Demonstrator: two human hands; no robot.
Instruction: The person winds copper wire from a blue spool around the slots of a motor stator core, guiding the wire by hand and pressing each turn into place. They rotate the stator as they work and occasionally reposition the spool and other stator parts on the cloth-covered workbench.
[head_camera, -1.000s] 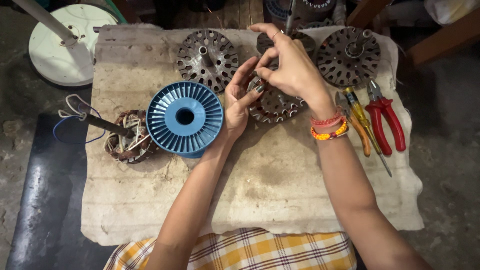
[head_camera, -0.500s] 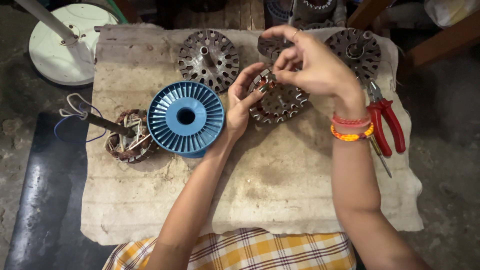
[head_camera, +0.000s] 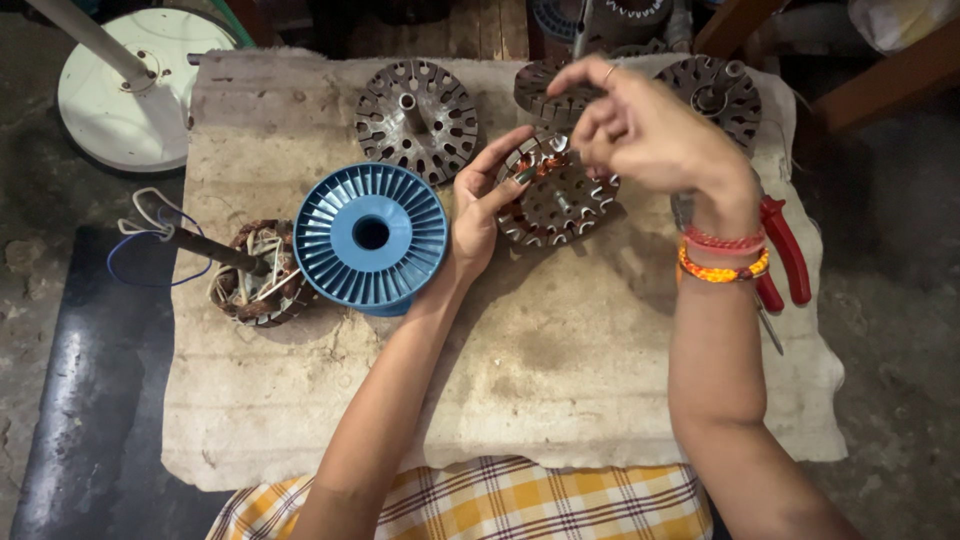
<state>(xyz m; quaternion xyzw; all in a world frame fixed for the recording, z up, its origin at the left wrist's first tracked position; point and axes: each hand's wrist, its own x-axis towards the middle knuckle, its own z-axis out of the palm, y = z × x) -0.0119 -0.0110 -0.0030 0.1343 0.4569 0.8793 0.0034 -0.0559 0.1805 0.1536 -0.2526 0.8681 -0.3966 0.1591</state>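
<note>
Beside the blue spool (head_camera: 371, 237), the left hand (head_camera: 482, 205) grips the slotted metal core (head_camera: 553, 195) while the right hand (head_camera: 650, 130) (fingers pinched, wire unseen) has lifted higher.

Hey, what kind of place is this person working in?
Probably a small motor or fan repair workshop. Slotted metal stator cores lie on a cloth-covered bench, one under the left hand, beside a blue wire spool, red-handled pliers and a white fan base on the floor.

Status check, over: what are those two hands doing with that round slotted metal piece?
Left hand steadies slotted metal core at its rim. Right hand raised above it, fingers pinched. Blue spool beside left wrist; red pliers behind right wrist.
</note>
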